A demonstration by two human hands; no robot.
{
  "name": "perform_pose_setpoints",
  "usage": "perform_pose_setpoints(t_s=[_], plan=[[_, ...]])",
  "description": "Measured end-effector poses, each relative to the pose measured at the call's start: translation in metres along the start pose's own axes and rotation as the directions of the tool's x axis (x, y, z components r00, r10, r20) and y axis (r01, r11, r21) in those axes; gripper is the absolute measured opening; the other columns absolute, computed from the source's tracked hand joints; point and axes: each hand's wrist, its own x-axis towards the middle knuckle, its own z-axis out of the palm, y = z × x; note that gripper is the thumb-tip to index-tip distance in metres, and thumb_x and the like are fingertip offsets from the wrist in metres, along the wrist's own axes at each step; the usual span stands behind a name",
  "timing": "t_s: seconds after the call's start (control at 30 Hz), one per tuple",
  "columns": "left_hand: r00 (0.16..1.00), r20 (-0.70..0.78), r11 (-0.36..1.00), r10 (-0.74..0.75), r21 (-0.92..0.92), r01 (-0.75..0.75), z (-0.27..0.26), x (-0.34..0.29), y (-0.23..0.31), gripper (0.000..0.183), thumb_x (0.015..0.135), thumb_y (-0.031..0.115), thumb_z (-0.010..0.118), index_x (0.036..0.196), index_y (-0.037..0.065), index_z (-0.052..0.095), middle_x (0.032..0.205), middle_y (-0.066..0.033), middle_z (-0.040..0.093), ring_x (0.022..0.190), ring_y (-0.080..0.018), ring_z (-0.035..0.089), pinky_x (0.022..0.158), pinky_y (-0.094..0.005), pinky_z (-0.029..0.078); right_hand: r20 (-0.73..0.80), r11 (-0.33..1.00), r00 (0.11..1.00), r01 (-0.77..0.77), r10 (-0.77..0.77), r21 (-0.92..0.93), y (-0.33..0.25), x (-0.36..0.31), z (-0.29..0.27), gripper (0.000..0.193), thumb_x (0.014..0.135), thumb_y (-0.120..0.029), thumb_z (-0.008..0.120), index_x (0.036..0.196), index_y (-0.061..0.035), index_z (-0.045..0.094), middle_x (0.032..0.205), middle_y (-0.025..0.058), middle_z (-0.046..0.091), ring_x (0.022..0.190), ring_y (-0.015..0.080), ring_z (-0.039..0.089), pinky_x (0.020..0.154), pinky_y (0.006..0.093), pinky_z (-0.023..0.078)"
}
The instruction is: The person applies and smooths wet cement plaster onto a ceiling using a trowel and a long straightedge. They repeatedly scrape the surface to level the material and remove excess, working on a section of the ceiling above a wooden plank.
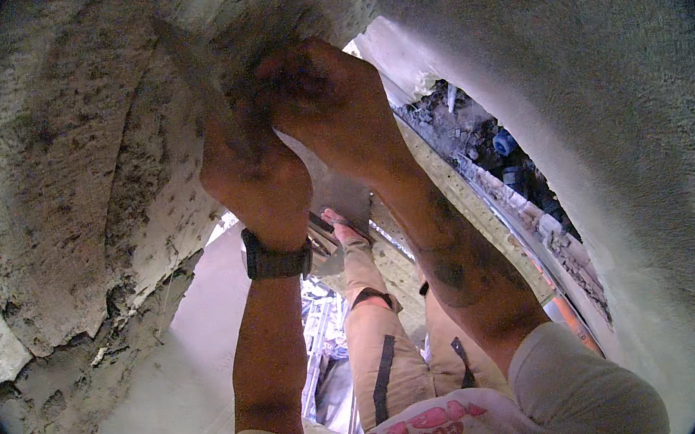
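Both my arms reach up to a rough, plastered curved surface (74, 181) in deep shade. My left hand (255, 172), with a black watch (276, 256) on its wrist, is closed. A long, flat, grey blade-like tool (191, 63) runs up and left from its fingers, close against the surface. Dimness hides its handle and exact kind. Beside it, slightly higher and to the right, is my right hand (329, 98), its fingers curled in near the same surface. Shadow hides whatever may be in them.
A smooth pale curved wall (641, 137) rises on the right. Through a gap beside it show dark rubble and a blue object (503, 143) lower down. Below me are a speckled board (446, 174), my legs in tan trousers (394, 350), and a bright, cluttered opening (322, 324).
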Motion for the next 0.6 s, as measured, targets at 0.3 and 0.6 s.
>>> perform_pose_setpoints(t_s=[0.3,0.6], plan=[[0.996,0.017,0.984,-0.083,-0.154,0.085,0.004,-0.006,-0.006,0.018,0.099,0.011,0.057,0.103,-0.002,0.069,0.092,-0.0178,0.075,0.083,-0.0337,0.074,0.075,-0.0415,0.055,0.018,0.932,0.945,0.325,-0.326,-0.162,-0.016,-0.001,-0.009,0.025,0.078,-0.001,0.07,0.102,-0.0049,0.073,0.09,0.0079,0.074,0.08,0.0166,0.072,0.074,0.0291,0.058],[0.972,0.107,0.976,-0.211,-0.031,0.216,-0.009,-0.008,0.003,0.027,0.095,0.017,0.066,0.11,-0.005,0.069,0.108,-0.0147,0.076,0.096,-0.0214,0.071,0.087,-0.0361,0.054,0.277,0.875,0.908,0.39,-0.315,-0.286,-0.025,0.013,-0.024,0.032,0.074,0.004,0.059,0.101,-0.0059,0.072,0.089,0.0111,0.073,0.079,0.0215,0.073,0.076,0.0319,0.059]])
